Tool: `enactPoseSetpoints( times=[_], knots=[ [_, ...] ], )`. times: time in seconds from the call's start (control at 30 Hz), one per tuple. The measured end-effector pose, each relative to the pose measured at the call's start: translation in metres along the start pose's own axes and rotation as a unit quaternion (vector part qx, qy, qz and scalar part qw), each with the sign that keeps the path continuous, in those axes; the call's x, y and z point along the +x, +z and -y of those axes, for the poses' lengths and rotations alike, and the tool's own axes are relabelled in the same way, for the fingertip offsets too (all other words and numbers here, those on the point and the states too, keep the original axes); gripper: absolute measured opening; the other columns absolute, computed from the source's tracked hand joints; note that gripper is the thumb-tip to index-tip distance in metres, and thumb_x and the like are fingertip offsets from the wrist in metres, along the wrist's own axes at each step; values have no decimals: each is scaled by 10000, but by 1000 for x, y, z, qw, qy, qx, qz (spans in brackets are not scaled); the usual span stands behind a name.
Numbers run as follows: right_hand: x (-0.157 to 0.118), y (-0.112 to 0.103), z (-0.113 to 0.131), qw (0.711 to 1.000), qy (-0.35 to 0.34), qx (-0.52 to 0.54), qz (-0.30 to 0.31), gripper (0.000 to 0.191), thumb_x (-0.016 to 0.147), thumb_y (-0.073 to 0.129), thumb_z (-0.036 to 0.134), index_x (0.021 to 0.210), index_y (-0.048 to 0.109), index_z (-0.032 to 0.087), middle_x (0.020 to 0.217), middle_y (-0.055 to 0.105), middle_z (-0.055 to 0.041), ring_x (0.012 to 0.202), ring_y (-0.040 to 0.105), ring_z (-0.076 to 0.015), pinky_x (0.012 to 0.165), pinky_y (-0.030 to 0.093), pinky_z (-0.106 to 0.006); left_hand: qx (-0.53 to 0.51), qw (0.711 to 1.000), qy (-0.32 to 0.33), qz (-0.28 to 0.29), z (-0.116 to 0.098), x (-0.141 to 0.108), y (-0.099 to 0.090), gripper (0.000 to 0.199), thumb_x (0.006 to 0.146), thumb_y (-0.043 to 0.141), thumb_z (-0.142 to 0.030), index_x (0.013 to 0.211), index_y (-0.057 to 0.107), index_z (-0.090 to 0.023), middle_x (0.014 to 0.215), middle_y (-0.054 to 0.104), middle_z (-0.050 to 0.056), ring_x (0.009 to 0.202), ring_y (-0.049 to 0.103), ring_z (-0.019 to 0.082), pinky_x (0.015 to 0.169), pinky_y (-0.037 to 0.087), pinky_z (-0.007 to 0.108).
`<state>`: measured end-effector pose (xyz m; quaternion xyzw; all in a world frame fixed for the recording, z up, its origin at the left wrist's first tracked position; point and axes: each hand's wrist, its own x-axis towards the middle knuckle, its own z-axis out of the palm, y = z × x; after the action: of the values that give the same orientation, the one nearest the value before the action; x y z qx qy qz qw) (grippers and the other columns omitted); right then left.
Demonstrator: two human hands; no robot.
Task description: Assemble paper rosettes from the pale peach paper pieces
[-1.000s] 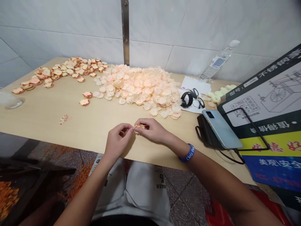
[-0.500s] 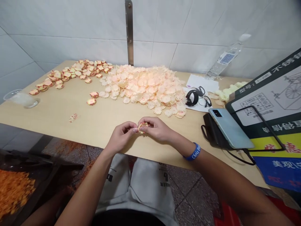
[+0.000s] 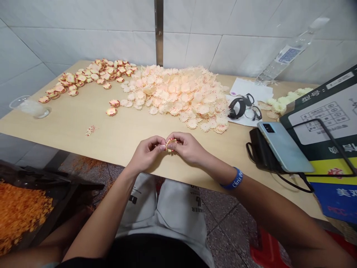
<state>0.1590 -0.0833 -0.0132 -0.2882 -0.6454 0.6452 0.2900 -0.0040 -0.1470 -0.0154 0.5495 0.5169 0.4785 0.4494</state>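
Observation:
Near the table's front edge, my left hand [image 3: 149, 152] and my right hand [image 3: 185, 148] meet, both pinching a small yellow piece with red edges [image 3: 170, 145]. Fingers hide much of that piece. Behind the hands spreads a large heap of pale pink, jagged-edged discs [image 3: 178, 93]. Thicker red-and-yellow stacked pieces [image 3: 95, 76] lie at the back left, and two more [image 3: 111, 111] sit nearer, left of the heap. Small scraps [image 3: 90, 130] rest on the table to the left.
On the table [image 3: 64, 123] are a clear cup [image 3: 33, 108] at left, glasses [image 3: 252, 111], a black band [image 3: 237, 108], a phone [image 3: 286, 147] and a bottle [image 3: 290, 54] at right. A printed box [image 3: 329, 119] stands far right. Orange pieces [image 3: 21, 212] lie lower left.
The view has shifted, so the table items appear slightly higher and farther right. Both hands still hold the small piece together, its angle slightly changed.

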Motion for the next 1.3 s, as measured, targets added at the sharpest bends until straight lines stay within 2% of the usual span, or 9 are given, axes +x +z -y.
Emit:
enactPoseSetpoints(
  times=[0.17,0.43,0.63,0.8,0.83,0.97,1.03,1.17,1.3],
  knots=[
    [-2,1,-2,1000,14,9,-12,161,741,685,284,706,591,159,602,564,15,563,521,-106,532,413,-246,9,1000,-5,15,-1,1,-1,328,780,689,-483,770,632,-160,738,643,31,704,573,150,668,460,267],
    [-3,-2,-3,999,1,40,32,300,780,699,432,779,600,148,625,546,22,519,480,-75,470,363,-221,-19,998,-22,-46,-2,2,2,359,713,748,-509,743,653,-164,752,669,41,699,595,154,676,488,276],
    [-2,-3,-6,998,-6,42,38,373,771,718,502,792,579,157,629,512,30,523,476,-72,483,378,-223,-22,1000,-3,-4,-4,1,1,317,763,716,-470,781,628,-165,759,648,35,702,579,141,680,475,268],
    [3,-8,-11,998,-23,49,-24,399,756,721,538,803,547,182,628,492,44,494,458,-67,456,368,-217,29,997,-1,65,-8,-1,9,299,799,668,-447,723,614,-163,746,653,40,726,583,155,689,460,274],
    [4,-9,-12,998,-27,52,-26,404,753,721,546,808,543,188,629,491,45,494,461,-68,454,370,-216,31,998,2,55,-7,-1,10,290,807,660,-440,731,613,-164,742,649,37,720,578,152,686,457,273],
    [3,-9,-9,997,-43,47,-33,387,774,699,542,833,535,196,644,483,48,504,473,-69,460,380,-216,0,999,18,-48,-3,-2,9,297,825,645,-466,775,586,-179,717,602,16,643,530,125,631,438,258],
    [2,-8,-7,998,-41,35,-34,363,785,697,517,828,544,190,631,480,50,500,471,-70,460,381,-219,2,997,22,-73,-1,-1,8,321,850,610,-486,754,581,-181,709,590,17,632,518,121,620,436,255],
    [-1,-5,-4,999,-23,0,-30,301,814,678,458,817,567,178,594,486,47,488,467,-74,455,369,-222,23,995,28,-92,-1,-1,9,307,879,573,-465,786,616,-177,752,621,33,679,548,130,635,447,251],
    [-2,-4,-4,999,-20,-25,-40,282,820,668,441,807,570,177,573,486,48,492,472,-80,463,365,-226,17,997,16,-71,-4,-2,12,274,836,635,-446,851,627,-172,791,644,30,690,561,125,627,441,243]
  ],
)
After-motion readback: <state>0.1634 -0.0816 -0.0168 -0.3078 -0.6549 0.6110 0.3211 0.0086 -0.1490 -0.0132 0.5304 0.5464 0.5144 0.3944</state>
